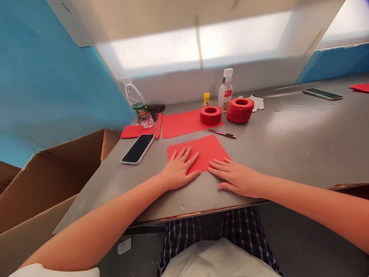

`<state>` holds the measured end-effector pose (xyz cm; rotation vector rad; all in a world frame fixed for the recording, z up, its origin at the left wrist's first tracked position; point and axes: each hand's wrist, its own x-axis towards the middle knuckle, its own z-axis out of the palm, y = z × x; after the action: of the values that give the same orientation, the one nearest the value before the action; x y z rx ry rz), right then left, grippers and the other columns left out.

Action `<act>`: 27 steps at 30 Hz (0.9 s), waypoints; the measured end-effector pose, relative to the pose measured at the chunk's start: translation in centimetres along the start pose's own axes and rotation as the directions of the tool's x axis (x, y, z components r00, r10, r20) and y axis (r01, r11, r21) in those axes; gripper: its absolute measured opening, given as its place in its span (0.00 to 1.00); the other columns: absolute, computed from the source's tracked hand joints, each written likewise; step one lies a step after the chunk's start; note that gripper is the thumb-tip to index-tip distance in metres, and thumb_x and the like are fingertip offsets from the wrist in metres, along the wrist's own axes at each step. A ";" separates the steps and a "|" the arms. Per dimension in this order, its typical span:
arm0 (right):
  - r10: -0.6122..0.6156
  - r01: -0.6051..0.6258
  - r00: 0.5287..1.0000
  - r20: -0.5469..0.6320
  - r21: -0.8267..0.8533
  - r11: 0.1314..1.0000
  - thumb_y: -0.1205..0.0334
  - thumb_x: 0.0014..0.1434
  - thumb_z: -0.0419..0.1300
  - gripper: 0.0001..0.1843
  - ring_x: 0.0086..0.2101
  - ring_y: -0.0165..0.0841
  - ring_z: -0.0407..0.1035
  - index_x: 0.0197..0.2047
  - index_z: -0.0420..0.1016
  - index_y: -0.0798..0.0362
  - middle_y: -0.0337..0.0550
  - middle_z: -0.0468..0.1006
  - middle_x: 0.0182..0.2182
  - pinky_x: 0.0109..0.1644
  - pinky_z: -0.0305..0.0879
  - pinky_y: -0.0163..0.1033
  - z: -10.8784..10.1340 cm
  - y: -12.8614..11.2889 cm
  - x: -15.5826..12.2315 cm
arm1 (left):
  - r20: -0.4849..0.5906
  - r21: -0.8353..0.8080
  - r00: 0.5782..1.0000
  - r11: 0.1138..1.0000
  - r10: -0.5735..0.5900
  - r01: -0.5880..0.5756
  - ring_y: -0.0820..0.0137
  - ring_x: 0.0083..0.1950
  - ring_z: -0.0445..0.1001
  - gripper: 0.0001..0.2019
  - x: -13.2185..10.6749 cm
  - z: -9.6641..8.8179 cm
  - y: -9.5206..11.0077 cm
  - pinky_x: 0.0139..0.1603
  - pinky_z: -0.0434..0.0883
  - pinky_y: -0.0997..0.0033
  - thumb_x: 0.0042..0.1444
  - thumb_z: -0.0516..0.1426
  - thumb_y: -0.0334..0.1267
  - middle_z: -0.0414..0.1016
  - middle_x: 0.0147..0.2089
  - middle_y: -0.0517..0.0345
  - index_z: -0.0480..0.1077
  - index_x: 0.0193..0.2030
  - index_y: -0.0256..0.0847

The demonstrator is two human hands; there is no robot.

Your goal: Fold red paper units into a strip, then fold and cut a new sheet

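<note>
A sheet of red paper lies flat near the front of the grey table. My left hand rests on its left part with fingers spread. At its lower right corner, my right hand lies flat, the fingertips touching the paper's edge and the palm over the bare tabletop. Neither hand grips anything. Behind this sheet is a larger piece of red paper, with a ring of folded red paper pieces standing on its right end. A pen lies between the sheet and the rings.
A taller red paper ring stands beside a clear bottle and a yellow glue stick. To the left are a white-edged phone, folded red paper and a tilted water bottle. A cardboard box adjoins the table's left edge.
</note>
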<state>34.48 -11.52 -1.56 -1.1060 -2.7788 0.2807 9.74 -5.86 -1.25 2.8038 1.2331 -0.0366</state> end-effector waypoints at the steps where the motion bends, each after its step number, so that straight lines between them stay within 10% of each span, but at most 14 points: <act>1: 0.008 -0.008 1.000 -0.016 -0.003 1.000 0.47 0.61 0.44 0.31 0.60 0.42 0.49 0.62 0.54 0.55 0.50 0.55 0.61 0.62 0.48 0.55 -0.2 0.2 -0.4 | 0.005 0.001 1.000 1.000 0.006 -0.006 0.54 0.68 0.34 0.34 -0.2 -0.1 -0.2 0.63 0.42 0.47 0.57 0.38 0.60 0.32 0.68 0.46 0.38 0.66 0.48; 10: 0.047 -0.081 0.981 -0.187 -0.176 0.981 0.57 0.61 0.48 0.18 0.42 0.39 0.66 0.48 0.70 0.57 0.51 0.72 0.39 0.45 0.66 0.45 -0.7 -0.2 -0.4 | 0.027 -0.055 0.936 0.936 0.351 -0.349 0.64 0.68 0.37 0.27 -0.6 -1.1 2.6 0.65 0.41 0.54 0.63 0.39 0.49 0.37 0.68 0.51 0.40 0.66 0.42; 27: 0.103 -0.221 0.939 -0.329 -0.344 0.913 0.62 0.61 0.47 0.15 0.37 0.37 0.68 0.41 0.74 0.55 0.47 0.75 0.33 0.39 0.65 0.42 -0.2 0.8 -2.0 | 0.069 -0.025 0.985 0.987 0.161 -0.159 0.64 0.68 0.40 0.33 -9.2 -1.7 0.4 0.66 0.47 0.63 0.61 0.43 0.52 0.37 0.68 0.53 0.35 0.67 0.41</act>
<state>36.51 -12.33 -1.63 -1.3356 -2.5209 -0.3983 3.80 -12.79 0.95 2.8474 0.9849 -0.1125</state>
